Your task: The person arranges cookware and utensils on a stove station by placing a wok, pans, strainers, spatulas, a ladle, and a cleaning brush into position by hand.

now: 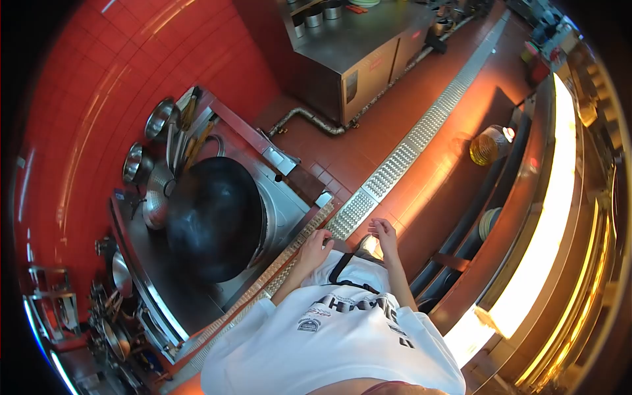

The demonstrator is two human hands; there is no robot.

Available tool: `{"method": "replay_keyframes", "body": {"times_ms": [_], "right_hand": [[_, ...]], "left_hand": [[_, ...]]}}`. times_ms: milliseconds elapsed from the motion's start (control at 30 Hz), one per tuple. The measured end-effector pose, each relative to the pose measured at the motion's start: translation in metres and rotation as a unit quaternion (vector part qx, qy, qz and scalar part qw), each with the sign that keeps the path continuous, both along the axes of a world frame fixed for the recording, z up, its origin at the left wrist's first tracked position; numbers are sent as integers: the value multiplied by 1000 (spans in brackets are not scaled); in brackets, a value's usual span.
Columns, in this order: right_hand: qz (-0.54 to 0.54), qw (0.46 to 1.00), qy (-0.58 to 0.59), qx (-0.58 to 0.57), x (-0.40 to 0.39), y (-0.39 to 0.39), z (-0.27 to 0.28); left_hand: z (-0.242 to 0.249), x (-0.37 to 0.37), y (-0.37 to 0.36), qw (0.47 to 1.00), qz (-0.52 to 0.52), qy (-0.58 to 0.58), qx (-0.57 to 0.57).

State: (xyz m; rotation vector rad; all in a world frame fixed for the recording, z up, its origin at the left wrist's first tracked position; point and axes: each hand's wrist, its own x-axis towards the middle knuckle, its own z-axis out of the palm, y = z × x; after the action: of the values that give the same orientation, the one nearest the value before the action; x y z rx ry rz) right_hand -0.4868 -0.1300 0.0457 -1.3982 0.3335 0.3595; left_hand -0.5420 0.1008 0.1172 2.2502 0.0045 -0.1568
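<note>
My left hand (315,245) hangs beside the stove's front edge, with its fingers loosely bent and nothing visible in them. At the right, in front of my body, my right hand (382,232) is raised over the floor, its fingers apart and holding nothing. A large black wok (214,220) rests on the steel stove (280,197), left of and beyond my left hand. Behind it are a perforated metal strainer (158,194), long-handled tools (179,141) and steel bowls (136,164).
A metal drain grate (401,156) runs along the red tiled floor. A steel counter (349,49) with pots stands ahead. On the right are a bottle of yellow oil (486,147), shelving with stacked plates (488,222) and a brightly lit counter (536,257).
</note>
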Motion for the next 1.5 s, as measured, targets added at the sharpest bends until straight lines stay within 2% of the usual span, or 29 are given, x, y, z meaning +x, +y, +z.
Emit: {"method": "replay_keyframes", "body": {"times_ms": [133, 333, 467, 567, 700, 767, 833, 933, 1033, 1100, 1167, 1233, 1333, 1433, 1500], "right_hand": [[24, 999, 42, 5, 38, -27, 1], [79, 995, 64, 25, 105, -47, -20], [113, 992, 57, 11, 162, -71, -32], [81, 994, 66, -13, 212, -96, -38], [8, 997, 59, -44, 289, -128, 6], [9, 997, 55, -51, 328, -141, 15], [1, 996, 63, -64, 358, -147, 16], [-3, 996, 71, -61, 403, -135, 16], [30, 996, 72, -45, 433, -116, 4], [86, 989, 113, -35, 460, -98, -9], [108, 987, 115, -13, 491, -82, -14], [139, 985, 102, -2, 531, -68, -14], [155, 984, 85, 5, 592, -46, -13], [225, 972, 65, -2, 647, -27, -18], [273, 960, 56, 42, 677, -12, -25]], "left_hand": [[9, 27, -34, 998, 32, 44, -29], [-18, 85, -56, 995, 93, 35, -19], [-32, 146, -74, 994, 87, 63, -13], [-35, 202, -87, 999, 26, 25, -34], [-30, 279, -99, 997, 71, -5, -38], [-23, 316, -95, 987, 124, 17, -103], [-13, 336, -86, 985, 140, 25, -97], [-9, 355, -68, 978, 190, 9, -82], [-25, 355, -53, 953, 263, 42, -145], [-34, 356, -47, 955, 287, 35, -71], [-42, 360, -47, 947, 313, 38, -60], [-40, 369, -51, 919, 382, 40, -87], [-35, 391, -56, 898, 435, 31, -61], [-26, 407, -62, 868, 492, 44, -55], [-14, 423, -67, 842, 532, 33, -82]]}}
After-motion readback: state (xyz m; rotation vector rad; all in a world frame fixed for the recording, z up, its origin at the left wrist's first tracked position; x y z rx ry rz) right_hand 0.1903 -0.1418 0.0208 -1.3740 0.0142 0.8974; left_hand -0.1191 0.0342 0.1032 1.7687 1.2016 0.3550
